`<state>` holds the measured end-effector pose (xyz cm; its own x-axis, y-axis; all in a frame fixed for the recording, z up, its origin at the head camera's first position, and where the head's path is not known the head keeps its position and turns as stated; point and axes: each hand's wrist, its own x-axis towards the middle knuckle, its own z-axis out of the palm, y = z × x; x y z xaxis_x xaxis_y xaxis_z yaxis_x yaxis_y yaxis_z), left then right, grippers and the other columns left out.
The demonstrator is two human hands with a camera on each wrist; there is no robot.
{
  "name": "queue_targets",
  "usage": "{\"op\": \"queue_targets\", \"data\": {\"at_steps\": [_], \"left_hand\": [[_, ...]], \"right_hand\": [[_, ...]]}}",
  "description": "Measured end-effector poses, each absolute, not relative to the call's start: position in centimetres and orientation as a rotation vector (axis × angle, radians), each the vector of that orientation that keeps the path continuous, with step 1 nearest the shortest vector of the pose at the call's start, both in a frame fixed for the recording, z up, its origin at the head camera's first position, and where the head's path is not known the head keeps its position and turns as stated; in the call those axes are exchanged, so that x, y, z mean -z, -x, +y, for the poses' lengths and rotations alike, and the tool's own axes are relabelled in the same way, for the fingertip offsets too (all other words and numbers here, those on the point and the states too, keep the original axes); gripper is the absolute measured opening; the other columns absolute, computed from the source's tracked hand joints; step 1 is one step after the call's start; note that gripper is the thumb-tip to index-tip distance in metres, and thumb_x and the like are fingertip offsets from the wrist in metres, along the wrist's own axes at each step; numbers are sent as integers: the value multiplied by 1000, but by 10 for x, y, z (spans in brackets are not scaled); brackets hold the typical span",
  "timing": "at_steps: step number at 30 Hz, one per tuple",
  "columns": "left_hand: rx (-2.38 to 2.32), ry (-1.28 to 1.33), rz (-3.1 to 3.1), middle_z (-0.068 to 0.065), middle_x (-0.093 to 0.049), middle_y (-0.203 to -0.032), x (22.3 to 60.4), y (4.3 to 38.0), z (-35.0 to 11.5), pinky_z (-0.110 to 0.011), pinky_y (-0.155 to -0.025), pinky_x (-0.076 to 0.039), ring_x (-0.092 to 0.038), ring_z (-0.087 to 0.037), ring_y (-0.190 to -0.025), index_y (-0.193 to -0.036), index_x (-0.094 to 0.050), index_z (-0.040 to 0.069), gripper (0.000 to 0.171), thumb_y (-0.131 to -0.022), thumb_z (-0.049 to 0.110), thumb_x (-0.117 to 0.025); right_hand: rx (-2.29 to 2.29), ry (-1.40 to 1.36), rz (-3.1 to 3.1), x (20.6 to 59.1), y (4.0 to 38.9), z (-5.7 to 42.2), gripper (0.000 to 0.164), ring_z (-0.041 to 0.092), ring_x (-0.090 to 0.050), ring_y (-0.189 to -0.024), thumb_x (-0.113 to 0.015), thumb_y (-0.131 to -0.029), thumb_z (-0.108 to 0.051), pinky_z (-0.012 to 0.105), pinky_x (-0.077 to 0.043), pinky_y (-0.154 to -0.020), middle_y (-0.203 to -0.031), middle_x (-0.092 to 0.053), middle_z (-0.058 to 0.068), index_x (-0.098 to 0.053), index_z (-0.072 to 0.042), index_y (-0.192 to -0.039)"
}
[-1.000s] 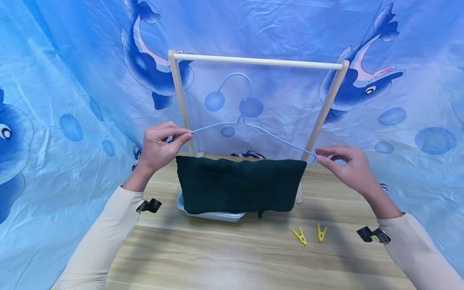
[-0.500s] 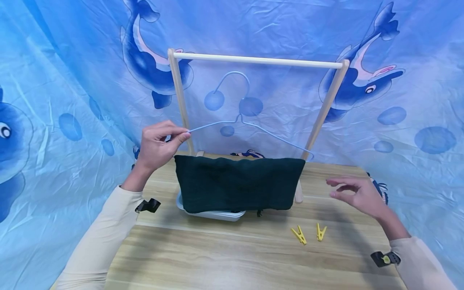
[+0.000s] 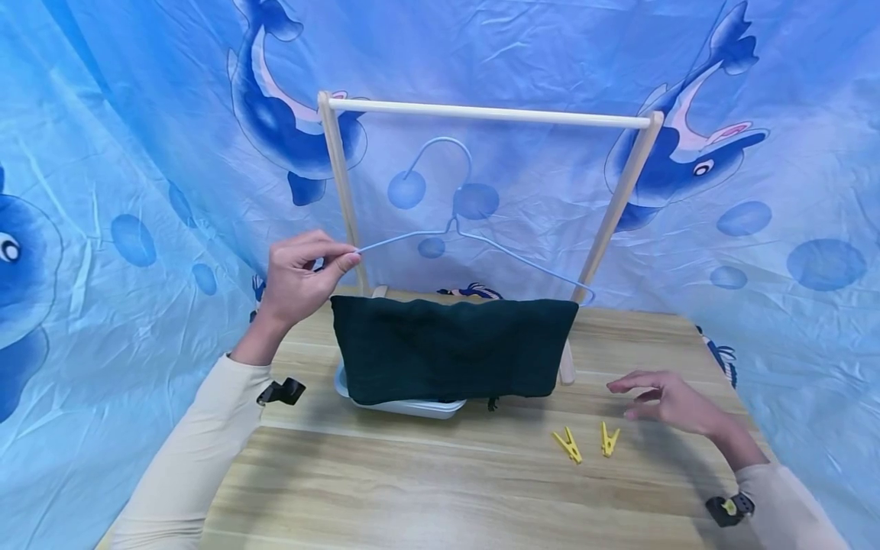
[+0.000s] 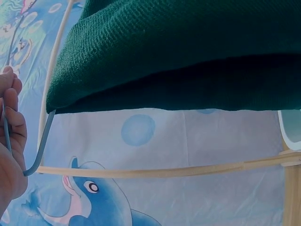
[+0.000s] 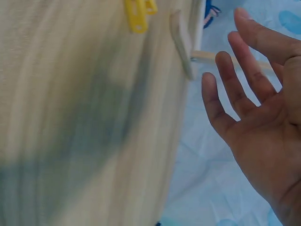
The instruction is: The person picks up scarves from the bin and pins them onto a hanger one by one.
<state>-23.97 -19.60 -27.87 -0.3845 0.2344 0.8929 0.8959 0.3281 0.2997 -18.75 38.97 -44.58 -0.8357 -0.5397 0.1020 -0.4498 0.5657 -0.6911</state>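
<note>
Right now my left hand [image 3: 302,271] pinches one shoulder of the blue hanger [image 3: 431,232] between thumb and fingers, its hook below the rack [image 3: 488,113]'s bar in the head view. From the hanger hangs the dark green cloth [image 3: 454,351], which hides part of the tub [image 3: 412,410]. My right hand [image 3: 677,401] grasps nothing, fingers parted, over the table [image 3: 440,489] near two yellow clips [image 3: 567,446], which lie side by side, apart.
</note>
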Motion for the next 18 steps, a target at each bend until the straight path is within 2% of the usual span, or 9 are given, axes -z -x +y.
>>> {"op": "queue_targets", "data": {"at_steps": [3, 7, 12, 15, 18], "left_hand": [[1086, 1000, -1823, -7, -63, -67, 279, 240, -196, -20, -54, -27, -44, -5, -60, -87, -79, -4, 8, -81, -10, -79], [1098, 994, -1838, -6, -62, -67, 280, 240, -196, -20, -55, -27, -44, -6, -61, -87, -79, -4, 3, -86, -1, -80], [1116, 987, -1835, -6, -63, -68, 280, 240, -195, -20, -54, -26, -44, -6, -61, -86, -79, -4, 12, -89, 8, -79], [1123, 983, -1827, -7, -64, -68, 281, 241, -194, -20, -55, -26, -44, -6, -61, -85, -80, -3, 9, -88, 5, -80], [1140, 979, -1815, -7, -64, -67, 281, 241, -192, -20, -55, -26, -45, -7, -61, -85, -80, -2, 4, -83, -5, -81]], "right_hand": [[1123, 872, 2574, 453, 188, 391, 45, 5, -65, -112, -82, -85, -8, 35, -58, -84, -126, -68, 19, -69, -1, -127], [1111, 891, 2500, 461, 187, 390, 49, 0, -61, -115, -83, -85, -14, 35, -57, -85, -127, -67, 18, -67, 2, -128], [1026, 854, 2503, 471, 189, 387, 51, 0, -59, -116, -84, -83, -21, 32, -56, -87, -126, -69, 12, -69, -4, -128], [971, 808, 2512, 476, 190, 385, 53, 3, -60, -115, -85, -80, -22, 31, -55, -88, -126, -69, 8, -70, -8, -128], [943, 761, 2510, 479, 190, 383, 53, 7, -62, -113, -86, -77, -20, 30, -55, -88, -125, -69, 7, -71, -10, -127]]}}
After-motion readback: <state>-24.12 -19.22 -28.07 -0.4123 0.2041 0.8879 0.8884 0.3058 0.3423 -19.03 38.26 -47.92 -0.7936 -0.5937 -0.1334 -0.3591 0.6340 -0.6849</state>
